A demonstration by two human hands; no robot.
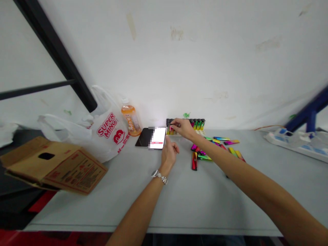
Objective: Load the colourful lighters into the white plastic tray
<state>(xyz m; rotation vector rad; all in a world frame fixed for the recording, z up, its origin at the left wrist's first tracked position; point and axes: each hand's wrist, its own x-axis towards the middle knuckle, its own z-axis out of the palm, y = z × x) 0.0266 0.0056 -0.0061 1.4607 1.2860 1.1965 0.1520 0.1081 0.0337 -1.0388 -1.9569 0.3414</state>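
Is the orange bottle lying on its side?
No, the orange bottle stands upright on the table, cap up, beside the white bag.

Cardboard box (64, 164), plastic bag (107, 133), orange bottle (130, 120)

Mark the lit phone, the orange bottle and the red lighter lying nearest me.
lit phone (158, 137), head view, middle of its bright screen.
orange bottle (130, 120), head view, on its label.
red lighter (194, 161), head view, mid-body.

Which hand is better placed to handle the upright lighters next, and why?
Probably the right hand: its fingertips are at the upright lighters by the wall. The left hand is curled beside the phone, short of them.
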